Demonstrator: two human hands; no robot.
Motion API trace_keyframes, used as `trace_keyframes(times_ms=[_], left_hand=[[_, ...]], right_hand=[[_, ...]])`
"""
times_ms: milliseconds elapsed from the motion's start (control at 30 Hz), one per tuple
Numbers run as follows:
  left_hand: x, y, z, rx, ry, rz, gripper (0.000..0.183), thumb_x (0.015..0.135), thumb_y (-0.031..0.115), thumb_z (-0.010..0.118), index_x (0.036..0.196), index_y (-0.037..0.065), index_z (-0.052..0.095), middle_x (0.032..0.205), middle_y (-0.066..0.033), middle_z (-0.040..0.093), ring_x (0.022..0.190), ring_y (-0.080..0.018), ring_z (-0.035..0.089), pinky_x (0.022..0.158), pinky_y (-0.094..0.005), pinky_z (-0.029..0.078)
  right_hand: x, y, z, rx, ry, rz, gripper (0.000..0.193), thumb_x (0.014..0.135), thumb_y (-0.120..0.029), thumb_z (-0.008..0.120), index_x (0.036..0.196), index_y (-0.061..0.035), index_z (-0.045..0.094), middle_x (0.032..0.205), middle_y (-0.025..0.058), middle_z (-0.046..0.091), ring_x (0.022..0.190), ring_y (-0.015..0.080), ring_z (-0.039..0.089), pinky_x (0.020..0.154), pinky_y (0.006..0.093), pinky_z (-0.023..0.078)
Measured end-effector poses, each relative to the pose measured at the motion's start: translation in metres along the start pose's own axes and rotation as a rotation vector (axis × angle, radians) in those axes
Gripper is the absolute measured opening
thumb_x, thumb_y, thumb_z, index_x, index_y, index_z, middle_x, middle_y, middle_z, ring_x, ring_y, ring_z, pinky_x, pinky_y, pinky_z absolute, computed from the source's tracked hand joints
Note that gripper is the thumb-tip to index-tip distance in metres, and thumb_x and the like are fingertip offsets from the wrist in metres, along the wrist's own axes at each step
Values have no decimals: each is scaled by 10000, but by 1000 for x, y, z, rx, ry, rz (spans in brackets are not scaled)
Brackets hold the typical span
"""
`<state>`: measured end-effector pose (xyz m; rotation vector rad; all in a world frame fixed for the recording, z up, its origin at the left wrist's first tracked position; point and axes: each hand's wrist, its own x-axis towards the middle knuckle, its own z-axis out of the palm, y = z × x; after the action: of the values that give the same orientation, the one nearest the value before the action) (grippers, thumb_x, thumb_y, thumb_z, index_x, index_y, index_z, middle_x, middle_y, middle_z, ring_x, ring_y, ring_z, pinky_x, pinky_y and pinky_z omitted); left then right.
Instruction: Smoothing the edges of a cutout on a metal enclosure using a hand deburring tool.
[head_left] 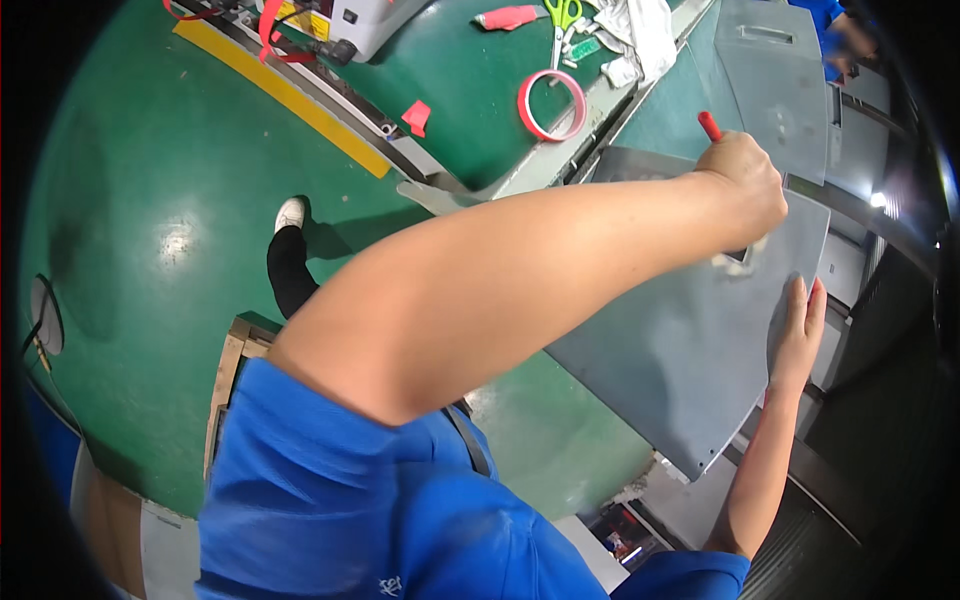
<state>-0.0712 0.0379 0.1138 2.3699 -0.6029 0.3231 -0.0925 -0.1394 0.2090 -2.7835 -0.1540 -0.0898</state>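
My left hand (745, 190) is closed in a fist around a red-handled tool (709, 126), whose red end sticks out above the fist. Its working end is hidden beneath the hand. Under it lies a large flat grey panel (660, 340), tilted across the view. Just below the fist, a dark opening with whitish bits (738, 258) shows on the panel; I cannot make out its details. My right hand (797, 345) holds the panel's right edge, its digits straight on either side of it. Small red spots show at that edge; what they are is unclear.
A red tape roll (552, 105), green scissors (562, 20) and a crumpled white cloth (640, 40) lie on the green bench top. Another grey panel (775, 90) lies behind. A person in blue (825, 40) is at the far right. A wooden frame (228, 370) stands beside me.
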Motion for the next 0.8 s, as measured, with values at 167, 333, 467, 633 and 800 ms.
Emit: trace_keyframes(times_ms=[167,333,467,633,800], left_hand=[[-8,-18,41,-20,-168,-171,165,731,135,512,818,126,652,828,-41,632,801,-200,607,616,-325,478],[-39,-43,54,-413,134,-472,150,746,184,536,699,64,614,745,-111,617,708,-224,600,582,-325,458],[-22,-34,60,-1154,292,-615,234,815,203,489,707,11,566,710,-109,606,647,-167,580,550,-312,441],[6,7,63,-1927,125,-754,254,879,187,364,814,-6,517,795,-98,589,641,-132,542,551,-236,430],[29,34,48,-2108,205,-932,259,882,194,350,797,5,506,735,-63,514,624,-124,470,568,-243,409]], right_hand=[[6,12,-2,-17,21,-112,286,877,-260,445,1026,-16,458,769,-39,454,677,30,382,602,156,315],[2,1,-3,2,-28,6,283,879,-248,434,1042,-18,455,853,-13,478,779,54,407,714,179,329],[1,0,-1,18,-6,32,273,878,-243,438,1037,-22,455,837,-20,468,767,53,402,705,179,328],[2,-2,1,11,7,-21,250,875,-241,446,1009,-31,459,785,-41,449,707,37,380,652,167,321],[3,-1,-1,57,-21,8,237,875,-236,445,1001,-36,458,771,-47,442,690,31,371,633,161,314]])
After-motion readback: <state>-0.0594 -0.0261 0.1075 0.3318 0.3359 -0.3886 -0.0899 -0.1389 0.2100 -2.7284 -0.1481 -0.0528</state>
